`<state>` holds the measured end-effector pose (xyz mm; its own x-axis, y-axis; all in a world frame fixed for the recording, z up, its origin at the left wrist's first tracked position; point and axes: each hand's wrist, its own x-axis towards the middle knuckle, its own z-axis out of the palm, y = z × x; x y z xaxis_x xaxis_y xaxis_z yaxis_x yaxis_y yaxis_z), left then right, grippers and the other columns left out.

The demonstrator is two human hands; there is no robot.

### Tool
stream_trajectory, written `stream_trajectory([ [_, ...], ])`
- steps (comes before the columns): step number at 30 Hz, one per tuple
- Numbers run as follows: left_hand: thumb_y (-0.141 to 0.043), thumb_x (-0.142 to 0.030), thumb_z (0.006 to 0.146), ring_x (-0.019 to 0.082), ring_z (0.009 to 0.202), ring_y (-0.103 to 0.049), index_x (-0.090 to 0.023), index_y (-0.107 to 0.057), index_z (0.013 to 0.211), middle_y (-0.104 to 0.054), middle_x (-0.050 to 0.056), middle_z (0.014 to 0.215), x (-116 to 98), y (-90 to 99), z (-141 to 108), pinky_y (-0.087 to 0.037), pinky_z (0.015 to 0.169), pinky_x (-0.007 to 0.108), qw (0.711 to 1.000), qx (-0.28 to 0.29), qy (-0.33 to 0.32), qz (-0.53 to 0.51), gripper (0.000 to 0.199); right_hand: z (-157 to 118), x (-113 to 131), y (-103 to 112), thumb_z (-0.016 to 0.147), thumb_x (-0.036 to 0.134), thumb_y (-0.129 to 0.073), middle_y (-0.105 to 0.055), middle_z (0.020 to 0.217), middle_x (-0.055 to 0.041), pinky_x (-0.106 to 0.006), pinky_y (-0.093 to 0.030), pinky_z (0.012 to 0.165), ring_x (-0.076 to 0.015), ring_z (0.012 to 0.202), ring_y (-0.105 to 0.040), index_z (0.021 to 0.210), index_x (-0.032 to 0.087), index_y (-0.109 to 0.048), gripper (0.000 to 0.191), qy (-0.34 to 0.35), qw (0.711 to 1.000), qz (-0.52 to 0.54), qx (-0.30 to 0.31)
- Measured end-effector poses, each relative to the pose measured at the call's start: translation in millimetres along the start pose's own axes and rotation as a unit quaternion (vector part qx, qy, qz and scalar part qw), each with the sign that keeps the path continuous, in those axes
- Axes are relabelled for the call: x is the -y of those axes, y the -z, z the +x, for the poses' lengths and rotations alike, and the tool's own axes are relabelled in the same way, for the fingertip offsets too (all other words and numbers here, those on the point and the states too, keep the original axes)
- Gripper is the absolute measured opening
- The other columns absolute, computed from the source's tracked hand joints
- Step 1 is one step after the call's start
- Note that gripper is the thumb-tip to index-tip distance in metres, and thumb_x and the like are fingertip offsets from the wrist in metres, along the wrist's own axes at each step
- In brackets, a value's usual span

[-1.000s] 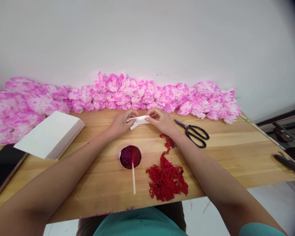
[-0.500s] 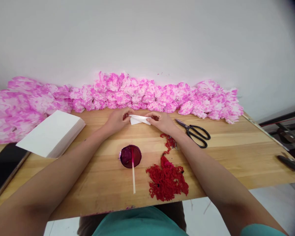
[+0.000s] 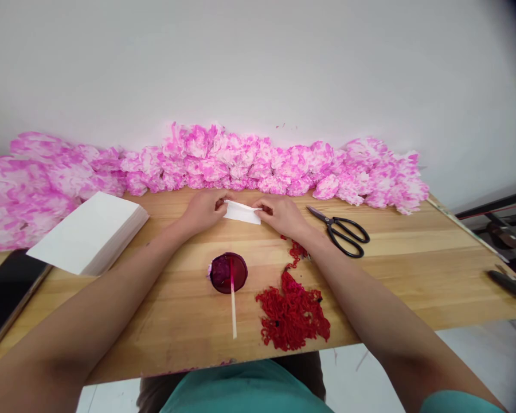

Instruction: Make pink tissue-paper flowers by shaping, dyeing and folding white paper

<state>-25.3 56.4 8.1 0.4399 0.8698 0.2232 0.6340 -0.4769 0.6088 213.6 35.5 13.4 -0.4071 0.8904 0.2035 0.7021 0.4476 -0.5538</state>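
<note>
A narrow folded strip of white paper [image 3: 242,213] is stretched between my two hands, just above or on the wooden table. My left hand [image 3: 205,210] pinches its left end, and my right hand [image 3: 280,214] pinches the right end. Closer to me is a round dish of dark red-purple dye [image 3: 227,273], with a pale stick [image 3: 234,310] resting in it, its upper part stained pink. A tangle of red yarn [image 3: 293,315] lies right of the dish, and a strand of it runs up beneath my right forearm.
Black-handled scissors [image 3: 346,232] lie right of my right hand. To the left, a stack of white paper [image 3: 92,235] overlaps a dark flat slab [image 3: 8,298]. Pink-and-white paper flowers [image 3: 241,160] line the wall. Another black-handled tool [image 3: 509,285] sits at the table's right edge.
The paper strip has turned in my fingers; its broad flat side now faces me, hanging lower at the right. Both hands remain in nearly the same place.
</note>
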Motion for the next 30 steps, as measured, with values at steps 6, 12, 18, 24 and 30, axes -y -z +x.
stream_trajectory([
  [6,-0.052,-0.028,0.083,0.024,0.087,-0.059,-0.019,-0.071,0.112,-0.070,0.008,0.093,-5.9,0.4,-1.1,-0.044,0.078,0.034,0.992,0.012,-0.057,0.110,0.035,-1.0,-1.2,-2.1,0.086,0.017,-0.057,-0.074,0.100,-0.0045,-0.032,-0.044,0.075,-0.0207,0.087,-0.065,0.098,0.020,-0.071,0.019,0.010,1.000,-0.025,-0.001],
  [12,-0.052,-0.031,0.089,0.026,0.088,-0.058,-0.018,-0.074,0.095,-0.069,0.009,0.090,-4.6,-1.7,-1.0,-0.042,0.079,0.036,0.985,0.017,-0.074,0.153,0.026,-0.7,-3.2,-1.0,0.087,0.017,-0.057,-0.073,0.099,-0.0048,-0.032,-0.044,0.076,-0.0212,0.088,-0.064,0.096,0.021,-0.071,0.017,0.030,0.998,-0.052,-0.005],
  [18,-0.051,-0.031,0.092,0.028,0.092,-0.055,-0.016,-0.074,0.082,-0.066,0.012,0.091,-7.0,-3.7,-1.9,-0.039,0.080,0.040,0.978,-0.005,-0.098,0.183,0.029,-1.3,-2.0,1.3,0.090,0.018,-0.055,-0.072,0.099,-0.0073,-0.033,-0.043,0.077,-0.0233,0.092,-0.062,0.098,0.020,-0.071,0.018,0.054,0.991,-0.121,-0.007],
  [24,-0.050,-0.027,0.093,0.028,0.090,-0.052,-0.018,-0.073,0.077,-0.064,0.012,0.085,-6.9,-5.2,-2.4,-0.035,0.080,0.041,0.968,-0.001,-0.106,0.227,0.029,-2.8,1.7,1.2,0.094,0.020,-0.051,-0.070,0.096,-0.0089,-0.032,-0.040,0.072,-0.0239,0.089,-0.060,0.097,0.019,-0.071,0.020,0.072,0.979,-0.192,0.000],
  [30,-0.049,-0.021,0.092,0.026,0.088,-0.054,-0.018,-0.072,0.077,-0.065,0.011,0.082,-8.6,-2.6,-3.1,-0.034,0.080,0.040,0.964,0.020,-0.124,0.235,0.027,-3.8,5.9,1.6,0.097,0.021,-0.048,-0.070,0.097,-0.0098,-0.032,-0.035,0.067,-0.0224,0.086,-0.060,0.098,0.017,-0.070,0.023,0.083,0.967,-0.242,0.016],
])
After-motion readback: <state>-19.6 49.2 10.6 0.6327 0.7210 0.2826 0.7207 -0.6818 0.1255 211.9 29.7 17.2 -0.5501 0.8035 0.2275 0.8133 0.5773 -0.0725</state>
